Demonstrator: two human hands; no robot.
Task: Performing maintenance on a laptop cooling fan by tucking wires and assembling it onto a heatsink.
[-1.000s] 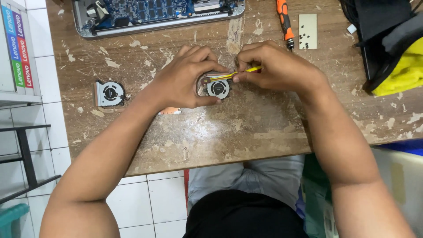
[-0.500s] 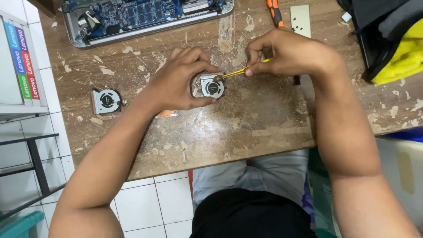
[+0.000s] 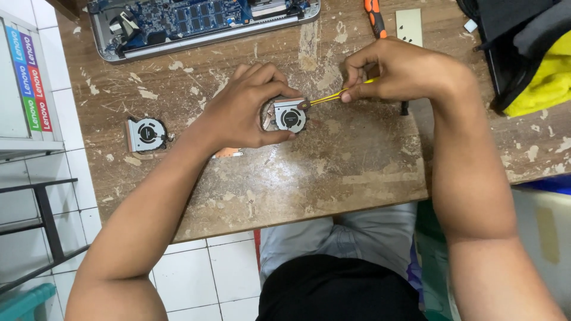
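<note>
Small cooling fan held flat on the worn wooden table (image 3: 357, 172).
The left hand (image 3: 241, 110) grips the fan (image 3: 289, 116); the right hand (image 3: 401, 71) pinches a yellow-handled tool (image 3: 327, 97), its long axis running rightward and slightly up, tip pointing left onto the fan's upper right corner.

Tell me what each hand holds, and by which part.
Left hand grips the cooling fan by its casing edges; right hand pinches the yellow tool by its handle end.

Worn wooden table (image 3: 333, 172); white tiled floor (image 3: 107, 238); black metal rack (image 3: 44, 220).
</note>
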